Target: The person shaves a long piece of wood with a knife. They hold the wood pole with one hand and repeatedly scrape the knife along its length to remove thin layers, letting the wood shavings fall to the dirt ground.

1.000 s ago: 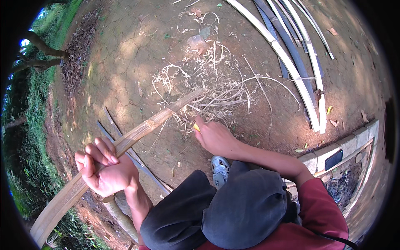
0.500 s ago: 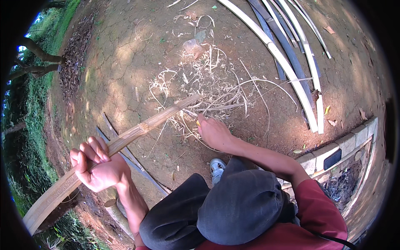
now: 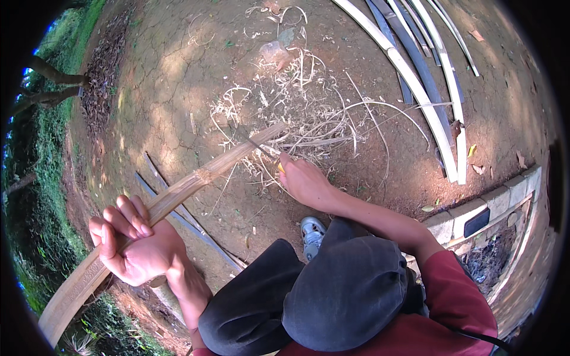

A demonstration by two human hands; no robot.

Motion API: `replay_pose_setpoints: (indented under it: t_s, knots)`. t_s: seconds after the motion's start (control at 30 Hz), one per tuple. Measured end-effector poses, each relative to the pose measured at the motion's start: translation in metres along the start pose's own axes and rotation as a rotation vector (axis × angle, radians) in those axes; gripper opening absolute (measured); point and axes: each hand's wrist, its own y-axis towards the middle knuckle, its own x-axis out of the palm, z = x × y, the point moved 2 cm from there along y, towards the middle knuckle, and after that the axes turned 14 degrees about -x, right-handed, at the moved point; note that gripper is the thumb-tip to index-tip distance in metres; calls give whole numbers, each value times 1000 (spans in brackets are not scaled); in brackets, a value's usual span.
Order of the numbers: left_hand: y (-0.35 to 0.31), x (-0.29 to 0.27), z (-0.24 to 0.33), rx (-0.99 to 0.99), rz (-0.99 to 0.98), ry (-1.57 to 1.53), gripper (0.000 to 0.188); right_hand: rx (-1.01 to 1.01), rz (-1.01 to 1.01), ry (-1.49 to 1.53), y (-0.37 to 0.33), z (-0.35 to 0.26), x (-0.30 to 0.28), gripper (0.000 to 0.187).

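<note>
A long, pale bamboo strip (image 3: 199, 177) slants from the lower left up to the middle of the view, with a rough node partway along it. My left hand (image 3: 142, 246) is closed around its lower part, palm up. Near the strip's far end, my right hand (image 3: 306, 183) grips a knife (image 3: 257, 146). A bit of the knife's yellow handle shows at my fingers, and its thin blade lies against the strip. My fist hides most of the handle.
Curly bamboo shavings (image 3: 303, 127) litter the bare soil beyond my hands. Several long strips (image 3: 409, 71) lie at the far right. Two dark strips (image 3: 190, 219) rest beneath the held one. At right, a dark phone-like slab (image 3: 477, 222) sits on a low block border (image 3: 442, 228).
The knife blade now reaches farther across the bamboo strip, and my right hand has shifted slightly left. My left hand still grips the strip. The whole view has shifted slightly.
</note>
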Motion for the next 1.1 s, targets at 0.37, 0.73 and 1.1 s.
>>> replay_pose_setpoints:
  t_s: [0.37,0.73,1.1]
  knots:
    - [0,3,-5,8,-22,-16,19,32,-46,-68,-5,15,3,28]
    - [-3,5,6,-28,-85,-22,24,24,-40,-125,20,23,1,22]
    - [2,-7,5,4,-63,-13,24,45,-67,-191,30,8,10,20]
